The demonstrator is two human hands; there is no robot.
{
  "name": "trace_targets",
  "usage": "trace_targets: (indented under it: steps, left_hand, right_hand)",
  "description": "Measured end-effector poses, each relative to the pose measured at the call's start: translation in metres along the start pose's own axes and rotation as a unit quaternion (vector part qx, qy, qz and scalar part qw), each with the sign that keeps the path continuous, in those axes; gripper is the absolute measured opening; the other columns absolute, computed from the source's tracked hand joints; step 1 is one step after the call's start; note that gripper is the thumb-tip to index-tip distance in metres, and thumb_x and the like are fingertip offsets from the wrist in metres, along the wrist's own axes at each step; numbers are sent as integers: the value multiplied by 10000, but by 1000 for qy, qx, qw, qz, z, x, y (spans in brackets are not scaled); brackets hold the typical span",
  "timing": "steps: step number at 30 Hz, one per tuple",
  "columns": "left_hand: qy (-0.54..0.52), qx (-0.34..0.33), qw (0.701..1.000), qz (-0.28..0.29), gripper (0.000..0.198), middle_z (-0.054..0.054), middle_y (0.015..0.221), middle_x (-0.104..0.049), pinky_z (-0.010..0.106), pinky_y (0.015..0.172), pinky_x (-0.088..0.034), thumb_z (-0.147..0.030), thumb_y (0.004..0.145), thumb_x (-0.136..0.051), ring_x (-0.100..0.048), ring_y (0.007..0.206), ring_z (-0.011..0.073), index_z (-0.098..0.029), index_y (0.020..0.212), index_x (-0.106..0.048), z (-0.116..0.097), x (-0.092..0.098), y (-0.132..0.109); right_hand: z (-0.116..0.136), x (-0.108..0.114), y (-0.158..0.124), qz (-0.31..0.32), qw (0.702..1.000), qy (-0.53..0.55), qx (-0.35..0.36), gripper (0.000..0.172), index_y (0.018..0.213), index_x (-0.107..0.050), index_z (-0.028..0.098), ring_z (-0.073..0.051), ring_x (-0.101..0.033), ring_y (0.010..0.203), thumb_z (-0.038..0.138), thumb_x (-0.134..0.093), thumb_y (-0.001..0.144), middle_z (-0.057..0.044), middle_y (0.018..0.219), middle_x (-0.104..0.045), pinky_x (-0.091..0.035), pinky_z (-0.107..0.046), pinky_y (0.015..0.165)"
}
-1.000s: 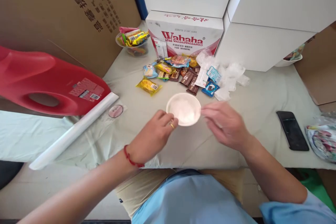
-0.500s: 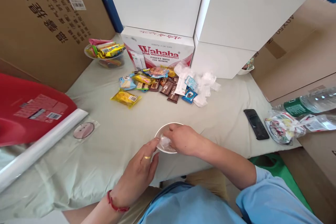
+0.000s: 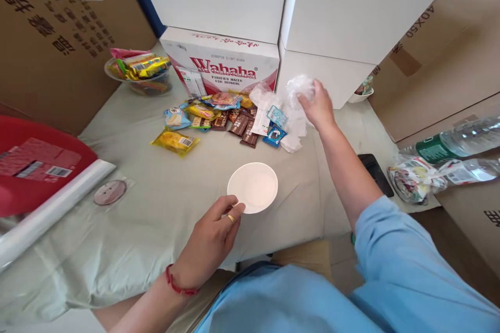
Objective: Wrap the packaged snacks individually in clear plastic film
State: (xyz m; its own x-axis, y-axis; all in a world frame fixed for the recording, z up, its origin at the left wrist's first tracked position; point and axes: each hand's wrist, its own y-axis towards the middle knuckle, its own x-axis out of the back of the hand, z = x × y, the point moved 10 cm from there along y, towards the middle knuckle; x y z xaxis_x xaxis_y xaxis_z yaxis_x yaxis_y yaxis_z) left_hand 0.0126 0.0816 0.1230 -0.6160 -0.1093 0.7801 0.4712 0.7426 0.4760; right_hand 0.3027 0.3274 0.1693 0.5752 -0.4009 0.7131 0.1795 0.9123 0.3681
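Note:
My left hand (image 3: 216,229) pinches the near-left rim of a white bowl (image 3: 253,187), which has nothing inside it. Farther back, my right hand (image 3: 319,104) grips a crumpled clear plastic wrap (image 3: 299,88). That wrap is just above more crumpled white plastic (image 3: 295,127) at the right end of a pile of packaged snacks. In the pile lie brown wrapped bars (image 3: 244,126), a blue packet (image 3: 274,136), a light blue packet (image 3: 277,115) and a yellow-wrapped snack (image 3: 175,140).
Behind the pile stands a Wahaha carton (image 3: 222,62) against white boxes. A snack-filled plastic bowl (image 3: 136,70) is at back left. On the left are a red container (image 3: 39,166) and a white roll (image 3: 58,208); on the right, a phone (image 3: 375,174) and plastic bottles (image 3: 464,140).
My right hand has lifted the clear plastic out of the bowl and carried it back and right to the snack pile. My left hand has gone from touching to pinching the bowl's rim.

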Motion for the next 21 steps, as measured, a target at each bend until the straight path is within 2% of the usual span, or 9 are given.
trace_targets:
  steps: [2, 4, 6, 8, 10, 12, 14, 17, 21]
  left_hand:
    - [0, 5, 1000, -8, 201, 92, 1088, -662, 205, 750, -578, -107, 1026, -468, -704, 892, 131, -195, 1141, -608, -4, 3, 1]
    - [-4, 19, 1000, -10, 197, 93, 1089, -660, 201, 741, -573, -105, 1022, -478, -700, 890, 132, -190, 1136, -615, -4, 4, 0]
    - [-17, 32, 999, -5, 189, 91, 1085, -659, 198, 728, -570, -109, 1020, -486, -699, 881, 131, -185, 1125, -622, -3, 3, -1]
    - [-38, 41, 998, 2, 185, 89, 1076, -660, 198, 717, -570, -113, 1018, -487, -700, 870, 130, -183, 1110, -631, -3, 0, 0]
    - [-72, 44, 996, 16, 190, 86, 1065, -664, 201, 717, -576, -114, 1016, -483, -700, 858, 129, -185, 1094, -641, -8, -6, 4]
    - [-116, 34, 992, 45, 213, 83, 1055, -670, 204, 725, -585, -109, 1015, -472, -700, 849, 127, -193, 1087, -654, -20, -18, 12]
    - [-155, 15, 986, 64, 259, 91, 1086, -681, 221, 766, -605, -103, 1012, -467, -710, 881, 134, -210, 1144, -662, -37, -29, 20]
    - [-168, -8, 985, 47, 395, 140, 1307, -659, 299, 894, -636, -109, 1000, -497, -722, 1081, 189, -252, 1351, -608, -53, -36, 26]
    - [-88, 25, 996, 1, 487, 146, 1469, -585, 449, 1012, -623, -158, 981, -538, -655, 1281, 288, -308, 1443, -554, -24, -30, 1]
  right_hand:
    - [-16, -9, 12, 7, 1000, -21, -19, 808, 1515, -412, 105, -374, -511, 1354, 597, -670, 928, -253, 1463, -504, -471, -570, 1094]
    - [-8, 2, -9, -20, 1000, -9, 20, 736, 1507, -445, 152, -340, -532, 1344, 602, -629, 954, -234, 1497, -487, -524, -507, 1046]
    - [15, 20, -58, -22, 995, 22, 90, 511, 1402, -562, 206, -265, -634, 1199, 552, -525, 1028, -183, 1421, -570, -580, -410, 944]
    - [49, 25, -123, 79, 975, 66, 195, 340, 1220, -669, 219, -202, -697, 1023, 459, -481, 1071, -124, 1234, -690, -599, -350, 874]
    - [81, 26, -196, 194, 925, 95, 314, 300, 1228, -683, 222, -185, -709, 1002, 430, -594, 1032, -142, 1337, -676, -605, -320, 847]
    - [87, 27, -243, 231, 909, 61, 342, 378, 1345, -634, 219, -168, -710, 952, 383, -653, 1006, -187, 1466, -603, -610, -315, 825]
    - [77, 32, -263, 216, 921, 30, 322, 341, 1349, -626, 218, -156, -700, 887, 270, -622, 1013, -187, 1413, -639, -609, -302, 783]
    - [49, 49, -269, 178, 945, 11, 273, 267, 1205, -685, 232, -167, -697, 862, 130, -546, 1000, -101, 1112, -750, -604, -289, 754]
    - [-15, 101, -260, 95, 987, -31, 125, 209, 1129, -714, 236, -199, -731, 950, 180, -551, 1010, -79, 1032, -759, -610, -328, 830]
